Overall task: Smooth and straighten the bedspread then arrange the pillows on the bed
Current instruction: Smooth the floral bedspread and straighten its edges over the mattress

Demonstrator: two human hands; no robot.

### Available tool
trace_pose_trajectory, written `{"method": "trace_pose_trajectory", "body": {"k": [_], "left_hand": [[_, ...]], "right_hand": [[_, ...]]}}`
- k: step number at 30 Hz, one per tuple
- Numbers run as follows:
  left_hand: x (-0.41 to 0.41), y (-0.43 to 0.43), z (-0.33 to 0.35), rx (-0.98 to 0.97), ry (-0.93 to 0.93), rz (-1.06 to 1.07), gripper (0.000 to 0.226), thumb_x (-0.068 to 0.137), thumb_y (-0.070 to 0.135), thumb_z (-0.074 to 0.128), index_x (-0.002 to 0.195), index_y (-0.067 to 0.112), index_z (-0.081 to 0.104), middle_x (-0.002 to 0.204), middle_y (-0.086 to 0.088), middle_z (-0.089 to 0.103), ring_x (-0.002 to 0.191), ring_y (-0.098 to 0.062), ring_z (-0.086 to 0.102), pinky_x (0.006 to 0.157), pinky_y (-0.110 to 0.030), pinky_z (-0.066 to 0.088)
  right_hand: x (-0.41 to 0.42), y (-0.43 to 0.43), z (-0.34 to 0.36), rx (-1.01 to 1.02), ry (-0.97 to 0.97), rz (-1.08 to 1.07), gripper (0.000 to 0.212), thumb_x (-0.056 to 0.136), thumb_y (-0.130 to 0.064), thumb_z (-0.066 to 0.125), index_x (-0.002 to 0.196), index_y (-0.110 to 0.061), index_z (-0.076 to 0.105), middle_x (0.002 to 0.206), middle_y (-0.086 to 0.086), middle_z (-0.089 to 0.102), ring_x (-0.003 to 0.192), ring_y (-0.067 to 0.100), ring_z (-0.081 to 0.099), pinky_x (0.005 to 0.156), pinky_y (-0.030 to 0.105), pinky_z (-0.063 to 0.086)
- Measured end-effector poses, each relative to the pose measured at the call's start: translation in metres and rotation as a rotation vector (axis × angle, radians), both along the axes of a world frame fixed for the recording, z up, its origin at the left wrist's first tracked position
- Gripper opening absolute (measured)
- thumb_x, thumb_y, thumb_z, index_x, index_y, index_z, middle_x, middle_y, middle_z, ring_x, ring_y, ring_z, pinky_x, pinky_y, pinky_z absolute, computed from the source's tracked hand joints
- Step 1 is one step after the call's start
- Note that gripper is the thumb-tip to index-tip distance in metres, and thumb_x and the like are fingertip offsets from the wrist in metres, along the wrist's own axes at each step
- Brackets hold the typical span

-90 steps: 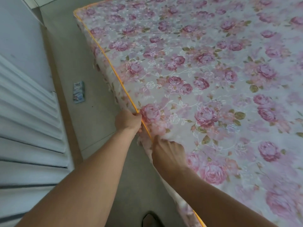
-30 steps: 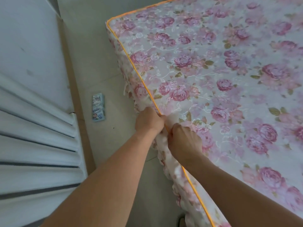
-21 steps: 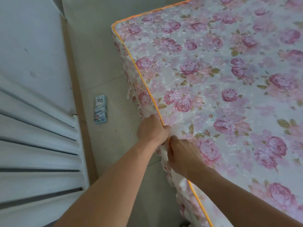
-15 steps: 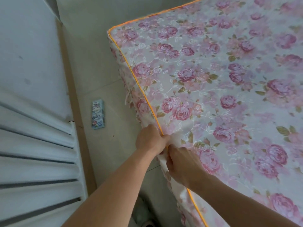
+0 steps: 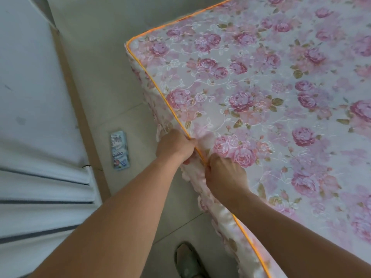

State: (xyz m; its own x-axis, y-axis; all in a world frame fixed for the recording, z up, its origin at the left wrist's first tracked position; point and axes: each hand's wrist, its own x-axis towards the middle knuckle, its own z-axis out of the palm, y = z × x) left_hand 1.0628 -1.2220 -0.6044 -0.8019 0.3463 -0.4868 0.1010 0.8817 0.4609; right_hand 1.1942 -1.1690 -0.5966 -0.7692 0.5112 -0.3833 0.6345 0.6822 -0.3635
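Both hands are gripping the bedspread point(image 5: 261, 101) at the bed's left edge; the left hand point(image 5: 174, 145) is pinching nearer the far corner, the right hand point(image 5: 224, 175) just beside it. The orange piping point(image 5: 160, 91) is running lengthwise along that edge, so the pull probably follows it.

A small blue-and-white packet point(image 5: 119, 151) lies flat on the pale tiled floor point(image 5: 96, 63), near a brown strip point(image 5: 79, 109) that edges a white wall point(image 5: 30, 77). 1 dark green shoe point(image 5: 189, 261) stands at the bottom edge.

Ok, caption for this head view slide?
Person's left hand and right hand grip the floral bedspread at its orange-piped edge; small packet on the floor.
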Motion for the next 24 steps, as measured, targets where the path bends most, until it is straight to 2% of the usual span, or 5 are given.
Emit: {"method": "trace_pose_trajectory", "body": {"k": [6, 12, 14, 16, 24], "left_hand": [[-0.008, 0.005, -0.014, -0.032, -0.031, -0.025, 0.049, 0.065, 0.049, 0.046, 0.080, 0.011, 0.073, 0.083, -0.008, 0.073, 0.075, -0.025, 0.071, 0.078, -0.035, 0.057], [-0.019, -0.002, -0.008, 0.020, 0.096, -0.060, 0.029, 0.082, 0.041, 0.056, 0.082, 0.014, 0.067, 0.081, -0.002, 0.065, 0.082, -0.027, 0.063, 0.067, -0.031, 0.046], [-0.027, -0.007, -0.007, 0.231, 0.322, -0.251, 0.004, 0.082, 0.014, 0.060, 0.084, 0.012, 0.062, 0.087, -0.004, 0.060, 0.088, -0.028, 0.057, 0.069, -0.036, 0.045], [-0.037, -0.012, -0.010, 0.405, 0.484, -0.650, 0.024, 0.070, -0.009, 0.060, 0.082, 0.011, 0.064, 0.088, -0.005, 0.059, 0.089, -0.029, 0.055, 0.068, -0.038, 0.046], [-0.066, 0.002, -0.001, 0.306, 0.656, -1.342, 0.006, 0.067, 0.007, 0.058, 0.064, 0.011, 0.060, 0.066, -0.004, 0.055, 0.073, -0.027, 0.058, 0.061, -0.034, 0.048]], "right_hand": [[-0.011, -0.003, 0.000, -0.010, -0.023, -0.007, 0.014, 0.091, -0.010, 0.044, 0.083, -0.018, 0.035, 0.064, -0.004, 0.038, 0.061, 0.021, 0.045, 0.043, 0.023, 0.024], [-0.017, -0.006, 0.003, 0.031, -0.042, -0.031, 0.014, 0.091, -0.019, 0.043, 0.081, -0.022, 0.034, 0.063, -0.005, 0.044, 0.054, 0.016, 0.046, 0.045, 0.026, 0.031], [-0.023, -0.007, 0.008, 0.120, -0.040, -0.015, 0.007, 0.094, -0.023, 0.043, 0.091, -0.018, 0.040, 0.073, -0.004, 0.046, 0.066, 0.019, 0.056, 0.049, 0.028, 0.032], [-0.033, -0.007, 0.009, 0.212, -0.051, 0.021, 0.015, 0.096, -0.026, 0.048, 0.103, -0.013, 0.045, 0.091, 0.000, 0.048, 0.086, 0.021, 0.060, 0.058, 0.028, 0.036], [-0.052, -0.009, 0.022, 0.166, -0.017, -0.006, 0.027, 0.085, 0.005, 0.047, 0.097, -0.019, 0.045, 0.087, 0.000, 0.043, 0.094, 0.022, 0.059, 0.066, 0.028, 0.039]]}}
